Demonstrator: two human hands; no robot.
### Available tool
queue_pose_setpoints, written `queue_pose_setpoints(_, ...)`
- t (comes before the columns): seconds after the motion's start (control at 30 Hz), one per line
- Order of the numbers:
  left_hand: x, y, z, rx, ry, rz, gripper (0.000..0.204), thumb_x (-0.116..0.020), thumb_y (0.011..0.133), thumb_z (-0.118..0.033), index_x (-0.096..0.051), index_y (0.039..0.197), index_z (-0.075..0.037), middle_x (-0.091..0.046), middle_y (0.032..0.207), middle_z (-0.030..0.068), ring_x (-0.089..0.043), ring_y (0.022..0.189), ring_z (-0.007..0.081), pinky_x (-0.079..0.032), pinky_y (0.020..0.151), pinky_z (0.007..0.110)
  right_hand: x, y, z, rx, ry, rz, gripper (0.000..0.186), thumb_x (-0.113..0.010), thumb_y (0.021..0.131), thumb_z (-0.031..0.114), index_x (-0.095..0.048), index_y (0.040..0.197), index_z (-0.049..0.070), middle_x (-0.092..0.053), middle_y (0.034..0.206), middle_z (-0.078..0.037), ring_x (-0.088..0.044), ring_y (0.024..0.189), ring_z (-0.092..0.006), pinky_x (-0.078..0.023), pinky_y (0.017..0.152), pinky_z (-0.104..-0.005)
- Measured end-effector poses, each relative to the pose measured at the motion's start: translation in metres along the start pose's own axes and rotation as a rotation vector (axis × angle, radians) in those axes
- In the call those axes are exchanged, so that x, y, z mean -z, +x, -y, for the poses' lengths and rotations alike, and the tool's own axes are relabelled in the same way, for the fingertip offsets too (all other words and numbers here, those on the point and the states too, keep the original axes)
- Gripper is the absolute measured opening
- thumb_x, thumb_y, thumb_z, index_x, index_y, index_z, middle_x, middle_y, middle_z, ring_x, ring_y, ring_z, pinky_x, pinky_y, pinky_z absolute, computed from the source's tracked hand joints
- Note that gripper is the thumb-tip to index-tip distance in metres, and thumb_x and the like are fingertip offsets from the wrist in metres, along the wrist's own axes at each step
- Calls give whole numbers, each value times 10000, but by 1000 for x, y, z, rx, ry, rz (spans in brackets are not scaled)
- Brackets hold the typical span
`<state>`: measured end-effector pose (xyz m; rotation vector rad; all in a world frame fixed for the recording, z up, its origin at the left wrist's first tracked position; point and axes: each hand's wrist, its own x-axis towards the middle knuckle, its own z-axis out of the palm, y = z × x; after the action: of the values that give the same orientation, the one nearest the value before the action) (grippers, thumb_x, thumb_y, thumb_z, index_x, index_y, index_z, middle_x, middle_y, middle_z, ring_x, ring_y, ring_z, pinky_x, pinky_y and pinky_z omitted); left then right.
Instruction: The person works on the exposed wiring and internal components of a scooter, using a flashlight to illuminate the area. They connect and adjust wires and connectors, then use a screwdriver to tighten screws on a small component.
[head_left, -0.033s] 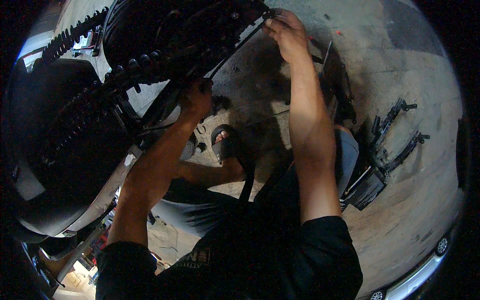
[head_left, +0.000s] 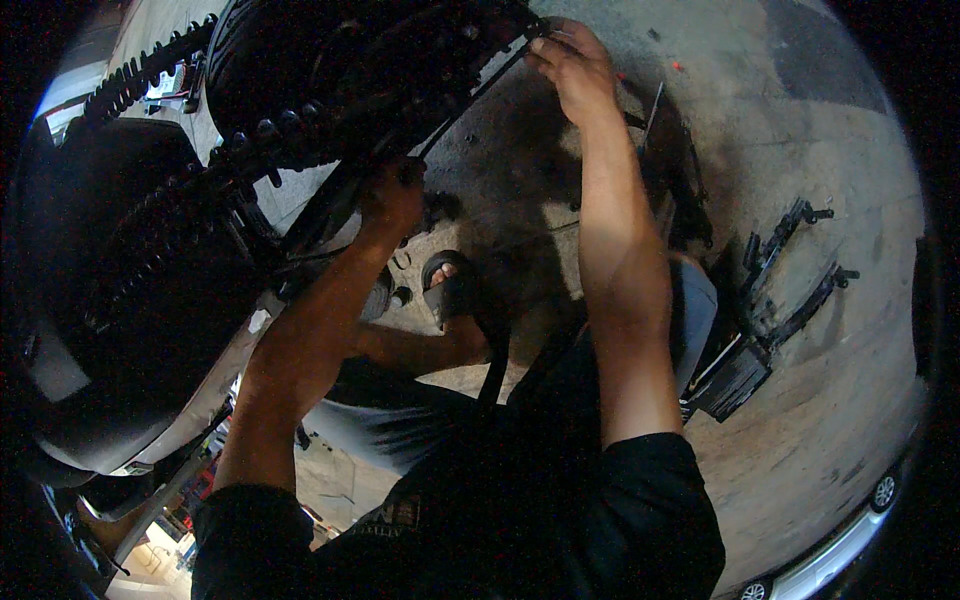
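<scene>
A dark motorbike with coil-spring shock absorbers fills the upper left. Along its near side slants a long thin black strip, whose exact kind I cannot make out. At the strip's upper end my right hand is closed, thumb and fingers pinching it beside the bike's dark parts. Deep in shadow by the lower end, my left hand is curled closed around it under the bike's side. The left fingertips are mostly hidden in the dark.
A black metal bracket-like frame part lies on the concrete floor to the right. Another dark part with a thin rod is beyond my right forearm. My sandalled foot is below the hands. A white car stands at lower right.
</scene>
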<state>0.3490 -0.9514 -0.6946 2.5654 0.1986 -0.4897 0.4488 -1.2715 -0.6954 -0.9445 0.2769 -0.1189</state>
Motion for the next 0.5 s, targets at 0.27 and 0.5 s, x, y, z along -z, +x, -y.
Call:
queue_pose_setpoints(0.27,-4,-4,13,-625,720,-213,289,-584,893,-201,-666,1160,-123,-632,1098,173,-628,941,365,-541,793,456,-3,-1,2,18,46,26,252,-669,843,-46,-598,1073,27,-625,1025,-85,-637,936,-219,-582,805,-370)
queue_pose_setpoints(0.5,-7,0,23,-561,553,-105,274,-586,871,-167,-679,1127,-132,-597,1147,195,-605,978,367,-544,744,469,-21,-13,11,33,8,-6,200,-672,847,-42,-624,1033,13,-643,979,-84,-649,920,-213,-594,790,-364)
